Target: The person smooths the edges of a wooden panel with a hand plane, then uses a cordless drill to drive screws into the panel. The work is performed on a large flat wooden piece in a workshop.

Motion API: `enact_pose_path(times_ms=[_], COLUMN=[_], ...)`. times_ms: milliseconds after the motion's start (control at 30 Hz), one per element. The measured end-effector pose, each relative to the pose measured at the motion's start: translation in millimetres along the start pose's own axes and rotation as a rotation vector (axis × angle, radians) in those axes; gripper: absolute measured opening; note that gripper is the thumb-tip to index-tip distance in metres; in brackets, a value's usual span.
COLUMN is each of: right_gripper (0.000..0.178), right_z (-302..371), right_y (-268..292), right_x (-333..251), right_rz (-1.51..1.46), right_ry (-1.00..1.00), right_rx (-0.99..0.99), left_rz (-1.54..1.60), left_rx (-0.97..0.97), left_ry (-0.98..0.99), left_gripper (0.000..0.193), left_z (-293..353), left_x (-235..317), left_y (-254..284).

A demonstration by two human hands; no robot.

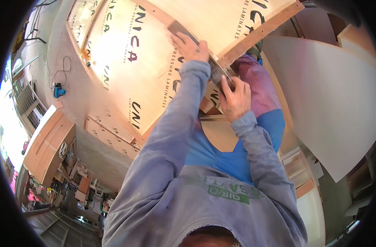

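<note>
A long, narrow brown strip (177, 28) with a thin bright edge lies slantwise across a gap between laminate-printed panels. My left hand (192, 48) rests on its far part, fingers stretched out and thumb apart. At the near end, my right hand (236, 100) pinches the strip between thumb and fingers. To the left spreads a large pale wooden panel (114, 61) with dark print. Right of the strip is another printed panel (229, 24), with a brown wooden batten (262, 35) along its edge. The strip's exact kind is not clear.
A blue corded power tool (59, 90) lies on the floor at the left. Beyond it stands a brown wooden cabinet (48, 144) near scattered items. A large white sheet (323, 99) leans at the right. My legs are close beneath the work.
</note>
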State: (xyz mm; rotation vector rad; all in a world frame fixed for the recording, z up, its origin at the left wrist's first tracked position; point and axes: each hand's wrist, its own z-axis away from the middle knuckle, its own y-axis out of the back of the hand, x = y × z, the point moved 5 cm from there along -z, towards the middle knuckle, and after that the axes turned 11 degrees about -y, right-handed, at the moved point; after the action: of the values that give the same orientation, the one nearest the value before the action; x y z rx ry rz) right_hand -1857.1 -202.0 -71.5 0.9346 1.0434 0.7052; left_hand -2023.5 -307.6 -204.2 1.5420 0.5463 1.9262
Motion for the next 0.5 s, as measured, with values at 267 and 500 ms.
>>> enact_pose_path(times_ms=[267,500], right_gripper=[0.051,0.052], right_z=[-45,-9], right_y=[-14,-18], right_x=[-21,-17], right_rz=[-0.054,-0.017], right_ry=[0.071,0.04], right_rx=[0.06,0.093], left_rz=[0.054,0.049], left_rx=[-0.009,-0.053], left_ry=[-0.034,-0.008], left_gripper=[0.095,0.098], left_z=[-48,-18], left_x=[6,-1], left_y=[18,13])
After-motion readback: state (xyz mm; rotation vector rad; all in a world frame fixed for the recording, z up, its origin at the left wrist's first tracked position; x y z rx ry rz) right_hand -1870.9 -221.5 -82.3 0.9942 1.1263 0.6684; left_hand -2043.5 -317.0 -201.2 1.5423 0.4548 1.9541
